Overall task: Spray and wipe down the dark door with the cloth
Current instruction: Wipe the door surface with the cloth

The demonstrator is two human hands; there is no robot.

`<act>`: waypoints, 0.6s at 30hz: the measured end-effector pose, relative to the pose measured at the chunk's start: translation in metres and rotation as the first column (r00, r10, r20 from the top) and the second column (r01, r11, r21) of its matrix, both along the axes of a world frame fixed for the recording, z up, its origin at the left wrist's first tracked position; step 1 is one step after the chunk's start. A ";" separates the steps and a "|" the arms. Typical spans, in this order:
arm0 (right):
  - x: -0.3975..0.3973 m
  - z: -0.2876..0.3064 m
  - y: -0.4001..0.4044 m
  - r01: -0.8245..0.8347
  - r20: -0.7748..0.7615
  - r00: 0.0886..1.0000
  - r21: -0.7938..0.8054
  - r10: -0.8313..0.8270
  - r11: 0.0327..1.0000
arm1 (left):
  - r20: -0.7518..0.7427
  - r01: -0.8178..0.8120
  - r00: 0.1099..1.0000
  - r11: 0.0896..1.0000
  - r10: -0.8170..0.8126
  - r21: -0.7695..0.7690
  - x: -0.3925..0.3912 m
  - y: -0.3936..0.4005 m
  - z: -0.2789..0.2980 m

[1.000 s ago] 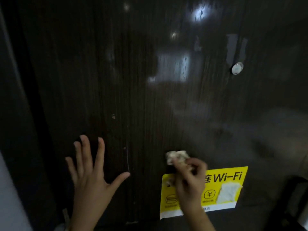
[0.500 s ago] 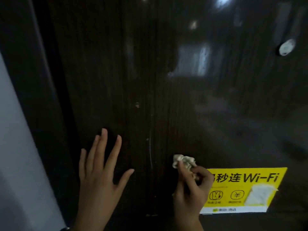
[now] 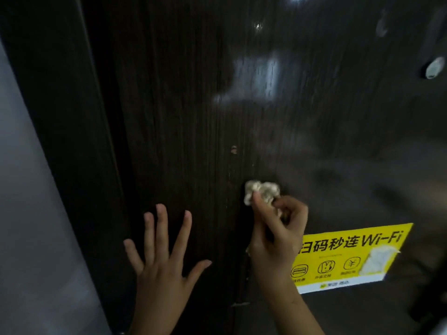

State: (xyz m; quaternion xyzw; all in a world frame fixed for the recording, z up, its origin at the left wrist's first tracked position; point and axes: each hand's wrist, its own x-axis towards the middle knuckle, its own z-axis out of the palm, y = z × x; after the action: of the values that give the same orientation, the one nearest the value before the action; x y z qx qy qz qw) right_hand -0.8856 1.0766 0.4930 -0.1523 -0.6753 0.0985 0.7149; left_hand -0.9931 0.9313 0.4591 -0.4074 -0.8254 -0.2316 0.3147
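Observation:
The dark wood-grain door point(image 3: 193, 105) fills most of the view, glossy with pale reflections in its upper part. My right hand point(image 3: 275, 240) pinches a small crumpled whitish cloth point(image 3: 262, 191) and holds it against the door, just left of a yellow Wi-Fi sticker point(image 3: 348, 257). My left hand point(image 3: 164, 262) lies flat on the door with fingers spread, lower left of the cloth. No spray bottle is in view.
A small pale chip point(image 3: 234, 149) marks the door above the cloth. A round silver fitting point(image 3: 435, 67) sits at the upper right edge. The dark door frame point(image 3: 72, 141) and a grey wall point(image 3: 26, 213) run down the left side.
The view has shifted left, so the sticker now lies further right. My right hand has carried the cloth up and off the sticker onto bare door. My left hand stays flat.

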 end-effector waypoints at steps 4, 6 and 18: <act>0.004 -0.080 -0.016 0.012 0.079 0.997 -0.082 -0.005 0.997 | -0.015 0.011 1.000 1.000 -0.011 -0.016 -0.002 0.000 0.000; 0.001 -0.079 -0.020 0.014 0.075 0.997 -0.103 -0.006 0.995 | -0.017 0.014 1.000 1.000 -0.014 -0.018 -0.002 0.000 0.000; -0.001 -0.071 -0.028 0.090 0.080 0.993 -0.100 -0.082 0.991 | -0.083 0.058 0.995 0.996 -0.052 0.068 0.000 0.000 -0.004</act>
State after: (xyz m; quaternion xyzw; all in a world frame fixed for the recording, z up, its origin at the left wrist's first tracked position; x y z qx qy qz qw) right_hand -0.8861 1.0491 0.4217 -0.2218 -0.6886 0.0966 0.6836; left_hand -0.9928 0.9317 0.4546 -0.4278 -0.7918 -0.2522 0.3555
